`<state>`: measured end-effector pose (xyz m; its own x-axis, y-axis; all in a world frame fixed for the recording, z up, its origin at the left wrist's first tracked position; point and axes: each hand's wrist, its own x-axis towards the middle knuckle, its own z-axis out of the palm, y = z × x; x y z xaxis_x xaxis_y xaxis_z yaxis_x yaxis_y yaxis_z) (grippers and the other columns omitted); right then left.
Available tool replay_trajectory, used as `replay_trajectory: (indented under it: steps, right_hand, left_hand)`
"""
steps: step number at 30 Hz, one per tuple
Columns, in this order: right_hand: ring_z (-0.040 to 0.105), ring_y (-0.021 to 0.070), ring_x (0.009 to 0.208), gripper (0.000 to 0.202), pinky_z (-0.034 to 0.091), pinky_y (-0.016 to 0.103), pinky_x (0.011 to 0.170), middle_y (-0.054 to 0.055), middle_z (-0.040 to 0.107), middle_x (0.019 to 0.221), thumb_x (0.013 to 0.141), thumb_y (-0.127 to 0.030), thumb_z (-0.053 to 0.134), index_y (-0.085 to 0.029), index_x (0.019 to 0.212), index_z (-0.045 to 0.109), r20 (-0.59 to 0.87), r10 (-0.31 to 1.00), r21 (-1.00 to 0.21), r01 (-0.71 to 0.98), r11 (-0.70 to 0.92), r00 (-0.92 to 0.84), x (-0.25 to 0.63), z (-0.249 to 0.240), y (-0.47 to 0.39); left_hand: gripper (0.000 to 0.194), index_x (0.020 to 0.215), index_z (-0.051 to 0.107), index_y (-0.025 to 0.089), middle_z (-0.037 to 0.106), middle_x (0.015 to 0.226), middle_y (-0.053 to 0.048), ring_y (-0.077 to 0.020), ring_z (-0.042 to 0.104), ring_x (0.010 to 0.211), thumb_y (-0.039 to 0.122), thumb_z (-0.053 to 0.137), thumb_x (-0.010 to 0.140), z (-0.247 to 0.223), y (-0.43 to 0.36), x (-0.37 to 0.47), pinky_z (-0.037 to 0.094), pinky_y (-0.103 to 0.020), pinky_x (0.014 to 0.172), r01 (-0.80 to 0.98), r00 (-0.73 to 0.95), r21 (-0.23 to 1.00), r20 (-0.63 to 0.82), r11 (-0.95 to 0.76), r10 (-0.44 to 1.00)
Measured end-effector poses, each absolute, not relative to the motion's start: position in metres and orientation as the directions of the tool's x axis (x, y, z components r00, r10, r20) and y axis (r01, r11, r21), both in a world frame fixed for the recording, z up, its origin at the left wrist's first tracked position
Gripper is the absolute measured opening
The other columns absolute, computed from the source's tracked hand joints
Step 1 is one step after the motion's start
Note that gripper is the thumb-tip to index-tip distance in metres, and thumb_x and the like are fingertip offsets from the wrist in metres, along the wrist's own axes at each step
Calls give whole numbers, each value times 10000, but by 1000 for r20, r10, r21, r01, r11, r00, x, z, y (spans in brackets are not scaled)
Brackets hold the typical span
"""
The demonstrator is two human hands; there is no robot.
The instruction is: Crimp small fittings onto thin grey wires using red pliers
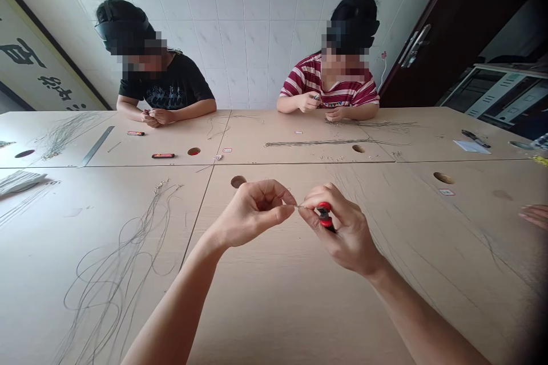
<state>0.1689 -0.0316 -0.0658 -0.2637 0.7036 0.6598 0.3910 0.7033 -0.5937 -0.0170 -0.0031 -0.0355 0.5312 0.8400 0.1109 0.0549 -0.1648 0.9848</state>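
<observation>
In the middle of the head view my left hand [261,208] is closed, with thumb and index finger pinching a thin cord [297,206]. The fingertips of my right hand [342,225] pinch the same cord a short way to the right, almost meeting the left ones. Tucked in my right palm is a small red-and-black tool [325,218] with a metal part. Its working end is hidden, so I cannot tell its exact kind. Both hands are raised over the table [265,308]. To the left lies a loose bundle of thin cords [124,262].
Two people sit across the table, hands at small work. Two red-and-black lighters [163,155] and a metal ruler [97,146] lie at the far left. A long cord bundle [317,142] stretches before the right-hand person. Round holes [238,181] pierce the tabletop. Another person's fingers [535,215] show at right.
</observation>
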Motion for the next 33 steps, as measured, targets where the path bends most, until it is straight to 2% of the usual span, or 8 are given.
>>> replay_trajectory:
  steps: [7,15,22,25,27,29,31,33]
  right_hand:
    - [458,131,712,198,397,292,697,-17,507,754,831,-39,537,-229,830,484,665,696,-578,404,710,-272,169,-67,-32]
    - [446,137,664,82,398,297,675,-12,504,723,903,-217,536,-229,834,494,602,762,-606,485,631,-238,165,-63,-32]
    - [425,142,680,132,390,293,685,-16,480,705,881,-118,511,-227,817,472,623,745,-586,490,646,-238,167,-67,-30]
    - [422,135,676,149,387,288,690,-22,479,706,871,-102,512,-227,808,459,619,749,-598,476,644,-237,169,-67,-30]
    - [429,135,671,153,386,291,692,-24,487,705,864,-96,510,-227,805,454,623,748,-598,477,644,-230,171,-66,-30]
    - [434,141,667,155,387,298,688,-20,493,702,857,-92,499,-229,800,450,623,750,-591,494,638,-222,172,-65,-30]
    - [435,148,664,152,389,301,678,-14,496,698,856,-98,489,-231,795,448,621,755,-587,513,626,-210,173,-64,-30]
    - [435,148,656,148,390,300,671,-12,502,696,860,-104,481,-232,792,451,619,758,-586,522,620,-206,173,-63,-29]
  left_hand:
    - [172,777,599,141,445,599,41,-62,335,528,304,631,821,-39,-3,-18,264,-205,459,52,525,980,137,-191,840]
    - [239,778,603,144,443,602,34,-68,327,521,379,621,820,-40,-1,-18,245,-212,447,152,494,969,99,-197,864]
    - [178,765,621,145,418,573,51,-56,327,500,315,616,817,-39,-2,-14,270,-189,432,212,486,952,95,-222,869]
    - [155,763,616,149,485,566,46,-52,396,479,294,612,819,-36,-2,-14,325,-183,434,192,469,959,96,-208,878]
    - [159,769,613,149,582,618,17,-61,480,495,297,603,828,-35,1,-17,384,-191,464,157,409,966,125,-204,904]
    - [177,785,621,146,669,735,-31,-87,575,573,316,602,829,-35,7,-23,449,-211,535,117,280,977,140,-179,950]
    - [202,815,633,145,705,861,-73,-130,645,706,345,613,814,-37,16,-34,497,-246,640,74,121,989,120,-129,985]
    - [238,819,645,149,710,920,-90,-171,662,813,384,618,794,-40,26,-49,506,-284,715,113,-20,990,84,-81,996]
